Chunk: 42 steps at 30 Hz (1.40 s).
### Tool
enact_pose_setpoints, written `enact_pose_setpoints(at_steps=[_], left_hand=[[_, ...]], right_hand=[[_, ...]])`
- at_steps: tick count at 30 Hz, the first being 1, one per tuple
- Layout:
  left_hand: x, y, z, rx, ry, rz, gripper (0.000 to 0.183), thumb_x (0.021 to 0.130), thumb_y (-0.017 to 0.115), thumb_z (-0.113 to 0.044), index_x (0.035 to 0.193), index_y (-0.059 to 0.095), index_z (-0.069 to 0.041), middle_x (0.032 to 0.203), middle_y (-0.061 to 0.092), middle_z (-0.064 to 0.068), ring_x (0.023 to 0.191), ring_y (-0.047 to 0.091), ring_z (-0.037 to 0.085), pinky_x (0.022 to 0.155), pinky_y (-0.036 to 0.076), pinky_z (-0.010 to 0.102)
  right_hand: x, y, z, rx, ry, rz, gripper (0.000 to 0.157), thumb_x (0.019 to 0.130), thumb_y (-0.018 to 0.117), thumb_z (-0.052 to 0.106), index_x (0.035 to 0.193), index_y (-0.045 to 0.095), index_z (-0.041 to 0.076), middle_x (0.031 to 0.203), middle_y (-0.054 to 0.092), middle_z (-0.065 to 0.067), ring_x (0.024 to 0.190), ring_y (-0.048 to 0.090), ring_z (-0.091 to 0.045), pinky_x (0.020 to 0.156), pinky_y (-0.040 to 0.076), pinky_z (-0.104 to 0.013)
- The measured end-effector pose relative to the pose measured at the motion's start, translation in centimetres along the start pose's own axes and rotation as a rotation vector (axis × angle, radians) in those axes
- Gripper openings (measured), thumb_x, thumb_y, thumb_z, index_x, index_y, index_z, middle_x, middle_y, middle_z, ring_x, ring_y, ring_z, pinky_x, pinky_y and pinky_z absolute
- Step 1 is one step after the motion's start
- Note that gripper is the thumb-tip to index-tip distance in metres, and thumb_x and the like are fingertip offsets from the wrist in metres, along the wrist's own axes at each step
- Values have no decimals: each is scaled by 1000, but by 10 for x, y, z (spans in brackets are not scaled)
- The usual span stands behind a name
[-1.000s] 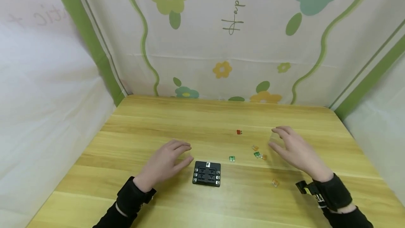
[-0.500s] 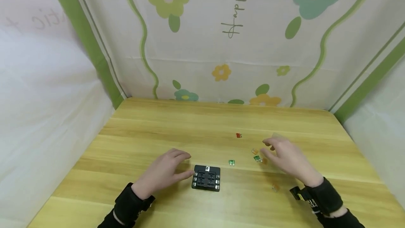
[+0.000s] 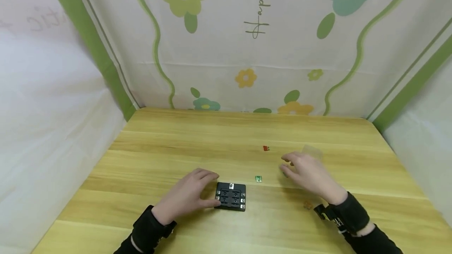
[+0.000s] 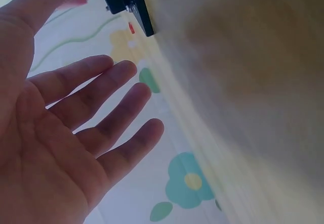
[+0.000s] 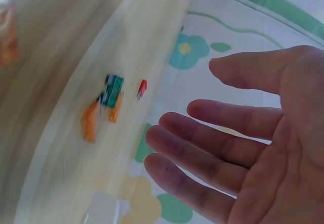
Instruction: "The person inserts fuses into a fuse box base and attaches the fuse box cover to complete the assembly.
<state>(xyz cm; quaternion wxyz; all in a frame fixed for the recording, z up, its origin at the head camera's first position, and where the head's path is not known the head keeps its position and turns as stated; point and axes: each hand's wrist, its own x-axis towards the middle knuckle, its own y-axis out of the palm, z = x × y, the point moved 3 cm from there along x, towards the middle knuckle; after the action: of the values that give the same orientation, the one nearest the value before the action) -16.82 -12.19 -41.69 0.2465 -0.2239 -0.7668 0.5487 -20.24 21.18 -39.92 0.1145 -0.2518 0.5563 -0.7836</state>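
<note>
A black fuse block (image 3: 231,198) with metal screw terminals lies on the table. My left hand (image 3: 186,197) is at its left side, fingers relaxed, the thumb overlapping the block's lower left edge in the head view. To the right, my right hand (image 3: 308,173) hovers palm down over a cluster of small blade fuses, its fingers loosely spread and holding nothing. The right wrist view shows that cluster: a green fuse (image 5: 112,91) between two orange ones, partly hidden by the hand in the head view. Another green fuse (image 3: 258,178) lies between block and right hand.
A red fuse (image 3: 266,148) lies farther back on the wooden table (image 3: 197,136). An orange fuse (image 3: 308,205) sits nearer, beside the right wrist strap. Behind the right hand is a flat, see-through piece (image 3: 313,151). A printed cloth (image 3: 212,50) closes off the back.
My right hand has moved left, coming over the fuse cluster. My left hand has shifted slightly toward the fuse block, and its thumb now overlaps the block's edge.
</note>
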Motion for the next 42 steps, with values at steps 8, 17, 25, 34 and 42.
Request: enact_pose_setpoints(at_steps=[8, 17, 25, 34, 42], left_hand=[[3, 4, -6, 4, 38, 9, 75, 78, 66, -61, 134, 53, -12, 130, 53, 1, 120, 47, 19, 99, 36, 37], [3, 8, -12, 8, 56, 45, 74, 76, 69, -58, 133, 54, -14, 128, 55, 0, 119, 47, 18, 99, 36, 38], [2, 10, -11, 9, 65, 43, 71, 76, 69, -57, 131, 56, -13, 126, 56, 0, 118, 47, 18, 98, 36, 39], [1, 11, -8, -4, 94, 21, 66, 78, 69, -55, 127, 59, -13, 122, 57, -2, 116, 49, 17, 97, 37, 37], [3, 9, -9, -14, 80, 37, 58, 79, 69, -52, 122, 63, -14, 119, 60, -2, 111, 53, 17, 96, 39, 37]], right_hand=[[6, 8, 8, -26, -19, 16, 31, 90, 64, 28, 111, 66, 5, 107, 65, -8, 87, 63, -19, 72, 50, -33], [13, 16, 22, -30, -31, 48, 29, 91, 63, 31, 108, 68, 8, 105, 65, -4, 90, 63, -18, 72, 50, -32], [15, 20, 25, -51, -51, 49, 24, 90, 64, 29, 103, 70, 10, 99, 65, -2, 86, 62, -16, 67, 50, -27], [20, 24, 32, -31, -70, 84, 20, 89, 65, 27, 101, 70, 11, 98, 65, -1, 87, 62, -15, 70, 49, -28], [25, 27, 37, -22, -79, 112, 20, 88, 66, 26, 101, 70, 11, 99, 65, -1, 87, 62, -15, 71, 49, -28]])
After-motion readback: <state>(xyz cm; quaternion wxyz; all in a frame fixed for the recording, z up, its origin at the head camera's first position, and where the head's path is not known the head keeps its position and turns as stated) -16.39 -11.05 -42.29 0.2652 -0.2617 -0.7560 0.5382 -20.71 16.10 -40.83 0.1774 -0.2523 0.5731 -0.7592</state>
